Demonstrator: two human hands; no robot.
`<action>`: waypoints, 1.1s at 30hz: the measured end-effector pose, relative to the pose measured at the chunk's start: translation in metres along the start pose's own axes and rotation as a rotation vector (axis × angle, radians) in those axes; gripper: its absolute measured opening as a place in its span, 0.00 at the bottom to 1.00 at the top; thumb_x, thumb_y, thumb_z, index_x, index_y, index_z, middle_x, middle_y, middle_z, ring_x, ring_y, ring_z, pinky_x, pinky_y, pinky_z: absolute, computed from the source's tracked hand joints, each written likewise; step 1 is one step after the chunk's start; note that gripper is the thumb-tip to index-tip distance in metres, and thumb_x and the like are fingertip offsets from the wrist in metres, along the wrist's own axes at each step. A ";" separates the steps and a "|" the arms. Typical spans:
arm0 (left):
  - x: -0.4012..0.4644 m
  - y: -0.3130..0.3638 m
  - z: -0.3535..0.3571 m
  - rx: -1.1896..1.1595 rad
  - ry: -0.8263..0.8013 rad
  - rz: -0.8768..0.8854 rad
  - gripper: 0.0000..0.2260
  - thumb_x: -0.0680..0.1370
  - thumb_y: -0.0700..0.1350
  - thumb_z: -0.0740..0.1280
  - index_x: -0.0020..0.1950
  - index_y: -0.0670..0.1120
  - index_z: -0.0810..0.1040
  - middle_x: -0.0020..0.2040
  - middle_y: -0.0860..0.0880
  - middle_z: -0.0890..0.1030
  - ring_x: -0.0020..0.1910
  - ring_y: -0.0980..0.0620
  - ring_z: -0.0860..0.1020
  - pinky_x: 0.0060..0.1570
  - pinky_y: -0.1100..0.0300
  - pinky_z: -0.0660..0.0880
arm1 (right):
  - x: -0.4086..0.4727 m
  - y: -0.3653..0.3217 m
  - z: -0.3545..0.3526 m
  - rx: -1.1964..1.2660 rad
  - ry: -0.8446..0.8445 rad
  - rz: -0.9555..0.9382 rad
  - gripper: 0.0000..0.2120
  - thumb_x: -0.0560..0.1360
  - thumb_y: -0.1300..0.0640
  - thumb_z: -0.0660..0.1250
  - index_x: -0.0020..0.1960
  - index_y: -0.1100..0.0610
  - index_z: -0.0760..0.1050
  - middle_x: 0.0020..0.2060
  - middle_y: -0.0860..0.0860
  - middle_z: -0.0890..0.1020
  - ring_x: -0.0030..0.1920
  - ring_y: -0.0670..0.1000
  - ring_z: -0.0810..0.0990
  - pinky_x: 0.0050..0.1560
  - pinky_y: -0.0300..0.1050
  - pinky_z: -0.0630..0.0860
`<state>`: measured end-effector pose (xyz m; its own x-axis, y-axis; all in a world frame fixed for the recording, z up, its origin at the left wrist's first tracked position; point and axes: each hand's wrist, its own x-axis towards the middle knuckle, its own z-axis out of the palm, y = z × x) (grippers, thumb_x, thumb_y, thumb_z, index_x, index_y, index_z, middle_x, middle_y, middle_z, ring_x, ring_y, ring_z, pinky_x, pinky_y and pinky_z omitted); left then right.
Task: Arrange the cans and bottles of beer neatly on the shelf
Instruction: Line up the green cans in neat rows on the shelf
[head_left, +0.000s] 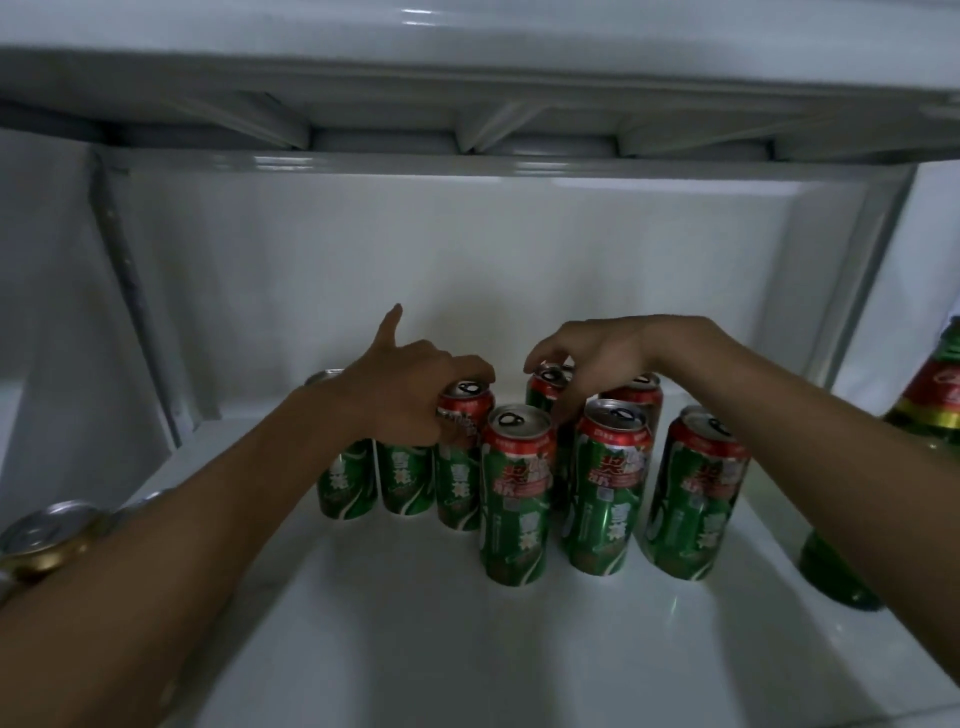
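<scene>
Reaching into a white fridge compartment, two bare forearms crossed the white shelf (415, 649) from the near corners. Nearest on the left, a silver can top (49, 525) and a gold-coloured watch (52, 558) sat by the left forearm. At the right edge stood a green beer bottle (930, 431) with a red and gold label, partly hidden behind the right forearm.

Three green cans with red top bands stood upright in the front row, close together: the front left can (514, 493), the front middle can (605, 488) and the front right can (693, 493). Behind them ran a second row of the same cans.

The left hand (410, 395) gripped the top of a back-row can (462, 441), its fingers curled down around the red band and its thumb sticking straight up. Two more cans (374, 480) stood just left of that one, under the wrist. The right hand (592, 356) hung over another back-row can (545, 387), fingers bent downward and pinching its rim. One more can (641, 392) stood behind the front middle can, beneath the right wrist. Farthest back rose the bare white rear wall (467, 249).
</scene>
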<state>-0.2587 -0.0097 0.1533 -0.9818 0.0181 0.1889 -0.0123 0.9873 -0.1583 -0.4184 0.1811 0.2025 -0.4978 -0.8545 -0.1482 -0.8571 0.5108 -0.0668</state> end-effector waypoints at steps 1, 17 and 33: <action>0.001 0.001 -0.001 0.007 -0.003 -0.003 0.32 0.74 0.67 0.70 0.75 0.63 0.65 0.63 0.59 0.82 0.68 0.54 0.75 0.75 0.34 0.32 | 0.002 0.001 0.002 -0.014 0.016 -0.019 0.38 0.68 0.41 0.79 0.74 0.46 0.70 0.70 0.48 0.74 0.66 0.53 0.75 0.65 0.53 0.76; 0.034 -0.009 -0.021 0.031 0.029 -0.019 0.32 0.73 0.67 0.70 0.74 0.62 0.65 0.61 0.54 0.81 0.67 0.51 0.70 0.78 0.47 0.47 | 0.019 0.019 -0.025 0.037 0.120 -0.185 0.28 0.73 0.46 0.77 0.71 0.47 0.74 0.62 0.43 0.76 0.57 0.44 0.75 0.59 0.42 0.74; 0.036 -0.014 -0.016 0.045 0.003 -0.090 0.29 0.71 0.67 0.71 0.70 0.64 0.68 0.57 0.54 0.82 0.63 0.50 0.73 0.71 0.49 0.59 | 0.055 -0.006 -0.015 -0.095 0.062 -0.244 0.24 0.70 0.42 0.78 0.63 0.48 0.80 0.57 0.49 0.83 0.55 0.51 0.81 0.59 0.55 0.80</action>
<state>-0.2909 -0.0203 0.1782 -0.9758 -0.0702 0.2072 -0.1093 0.9768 -0.1841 -0.4428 0.1294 0.2097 -0.2799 -0.9569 -0.0780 -0.9598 0.2807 0.0002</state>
